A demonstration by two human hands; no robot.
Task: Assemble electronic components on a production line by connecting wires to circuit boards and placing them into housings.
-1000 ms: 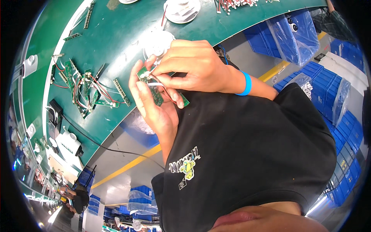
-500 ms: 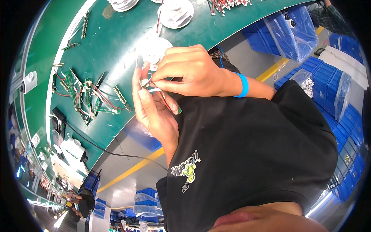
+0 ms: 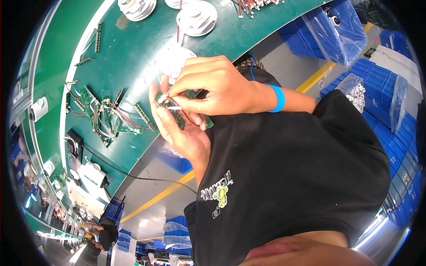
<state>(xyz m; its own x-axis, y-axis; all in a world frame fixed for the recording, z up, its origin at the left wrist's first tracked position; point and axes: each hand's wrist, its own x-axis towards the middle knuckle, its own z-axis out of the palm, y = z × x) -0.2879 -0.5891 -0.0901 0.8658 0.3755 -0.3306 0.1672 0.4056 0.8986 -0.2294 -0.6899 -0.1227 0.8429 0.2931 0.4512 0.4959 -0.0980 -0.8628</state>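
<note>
In front of my chest, a green circuit board (image 3: 179, 119) lies across the fingers of my left hand (image 3: 191, 141), held between thumb and fingers. Red, black and white wires run over the board. A small white connector (image 3: 163, 98) shows at the board's far end. My right hand (image 3: 217, 86), with a blue band on its wrist, is closed over the board, thumb and forefinger pinching the wires beside that connector. Its fingers hide part of the board. Just beyond my hands, a white round disc-shaped part (image 3: 176, 60) rests on the green table (image 3: 137, 53).
A tangle of green circuit boards (image 3: 104, 117) with wires lies left on the table. White round stacked parts (image 3: 197, 17) and a bundle of red-white wires (image 3: 257, 5) lie at the far side. A black cable (image 3: 137, 177) hangs off the edge. Blue crates (image 3: 377, 84) stand at right.
The board has turned within my left hand, so more of its green face shows. My right fingers stay at the wires, slightly shifted. The whole view has shifted a little.
</note>
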